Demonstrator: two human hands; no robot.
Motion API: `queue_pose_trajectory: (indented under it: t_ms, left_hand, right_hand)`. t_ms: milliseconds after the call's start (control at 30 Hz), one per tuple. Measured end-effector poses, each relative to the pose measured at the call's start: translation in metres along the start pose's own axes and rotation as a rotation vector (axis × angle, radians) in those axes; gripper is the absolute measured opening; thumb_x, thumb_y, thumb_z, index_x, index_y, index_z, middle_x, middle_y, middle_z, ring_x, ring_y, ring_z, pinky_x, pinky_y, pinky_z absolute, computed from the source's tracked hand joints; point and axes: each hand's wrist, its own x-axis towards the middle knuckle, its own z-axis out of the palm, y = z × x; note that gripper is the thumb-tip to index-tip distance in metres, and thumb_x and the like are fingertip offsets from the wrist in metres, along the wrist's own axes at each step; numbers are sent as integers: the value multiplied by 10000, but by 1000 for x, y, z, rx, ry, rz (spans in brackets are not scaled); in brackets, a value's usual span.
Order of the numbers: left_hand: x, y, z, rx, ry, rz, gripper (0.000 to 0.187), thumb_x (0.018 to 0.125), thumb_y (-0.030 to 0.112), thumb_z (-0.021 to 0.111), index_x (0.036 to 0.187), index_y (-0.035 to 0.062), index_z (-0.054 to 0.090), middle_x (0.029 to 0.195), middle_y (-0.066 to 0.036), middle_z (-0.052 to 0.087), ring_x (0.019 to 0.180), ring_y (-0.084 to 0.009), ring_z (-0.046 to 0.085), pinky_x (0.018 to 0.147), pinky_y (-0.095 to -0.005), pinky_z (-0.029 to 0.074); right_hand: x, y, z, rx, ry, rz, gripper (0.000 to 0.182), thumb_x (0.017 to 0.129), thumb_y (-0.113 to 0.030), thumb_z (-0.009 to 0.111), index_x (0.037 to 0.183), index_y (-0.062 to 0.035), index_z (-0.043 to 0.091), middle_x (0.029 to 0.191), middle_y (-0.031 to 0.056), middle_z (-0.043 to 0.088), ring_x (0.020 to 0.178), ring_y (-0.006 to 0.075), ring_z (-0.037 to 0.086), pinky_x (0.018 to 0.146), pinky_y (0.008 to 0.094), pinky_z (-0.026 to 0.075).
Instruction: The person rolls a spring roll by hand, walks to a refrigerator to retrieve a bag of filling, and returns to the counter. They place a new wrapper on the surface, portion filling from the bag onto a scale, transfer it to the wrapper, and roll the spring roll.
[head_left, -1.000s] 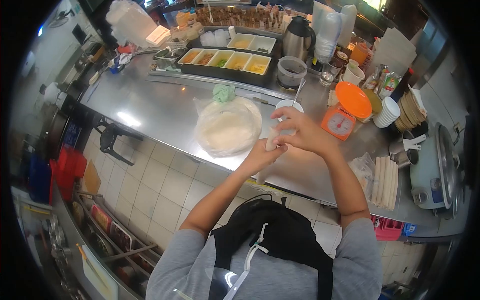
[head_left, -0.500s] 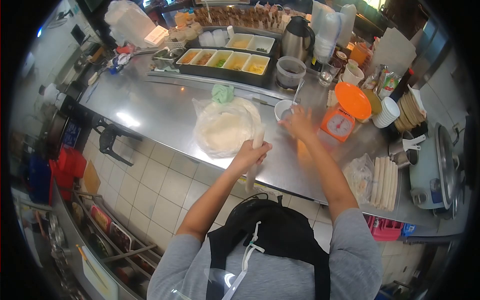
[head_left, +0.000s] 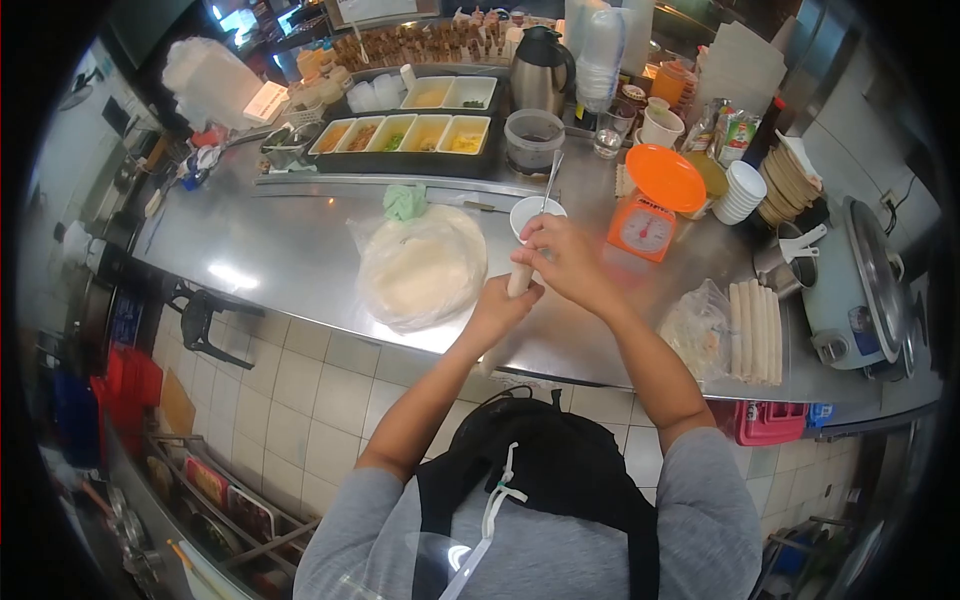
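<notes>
A long, pale uncooked spring roll (head_left: 519,280) stands tilted in my left hand (head_left: 503,308), whose fingers are wrapped round it; its lower end shows below the hand, past the counter's front edge. At the roll's upper end, the bent fingers of my right hand (head_left: 562,262) pinch around it. Just behind that hand is a white bowl (head_left: 530,209) with a metal spoon (head_left: 553,178) in it. To the left of my hands lies a stack of round, thin wrappers (head_left: 425,275), partly covered by clear plastic, with a green cloth (head_left: 404,202) on its far edge.
Finished rolls (head_left: 755,335) lie in a row at the right, beside a plastic bag (head_left: 697,335). An orange scale (head_left: 642,228) stands behind them. Filling trays (head_left: 400,150), a dark-filled tub (head_left: 533,140) and a steel jug (head_left: 540,75) line the back. A large cooker (head_left: 850,300) is far right.
My right hand has come from the white bowl to the top of the spring roll. The left hand still grips the roll. The view has shifted a little to the right.
</notes>
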Motion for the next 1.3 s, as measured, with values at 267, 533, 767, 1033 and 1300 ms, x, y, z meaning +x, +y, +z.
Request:
queue_pose_trajectory:
  t_ms: [267,533,767,1033,1300]
  left_hand:
    - [-12,29,-20,-438,-884,-171,232,821,219,679,906,14,611,622,9,517,527,-61,459,500,-223,360]
    - [-11,34,36,38,74,340,193,801,160,630,894,-9,617,654,-72,603,568,-153,555,543,-290,418]
    - [6,30,53,-81,258,434,172,793,152,627,873,-1,628,610,-120,595,551,-163,548,539,-316,426]
    - [5,35,60,-172,90,271,156,795,149,628,866,10,633,612,-58,597,556,-110,526,517,-276,408]
    - [4,27,63,-37,37,372,150,783,107,573,879,4,624,609,-40,558,575,-82,493,532,-268,407]
  right_hand:
    - [-14,-18,-58,250,-300,-193,126,757,-94,662,863,-27,669,1099,57,571,1047,193,521,888,340,402]
    - [-32,-66,-50,-411,87,-195,125,777,-152,620,726,-38,633,991,87,575,1008,250,526,949,435,347]
    - [-44,-57,-56,-458,292,-247,112,726,-161,658,746,-70,597,1002,71,539,1026,253,505,954,463,309]
    - [-86,-31,-28,-382,708,-292,196,682,-160,720,868,-131,665,1029,72,547,1022,289,492,896,414,337]
    - [-76,-38,-49,-515,413,-252,245,698,-156,704,942,-154,682,1062,53,554,1083,275,480,904,421,340]
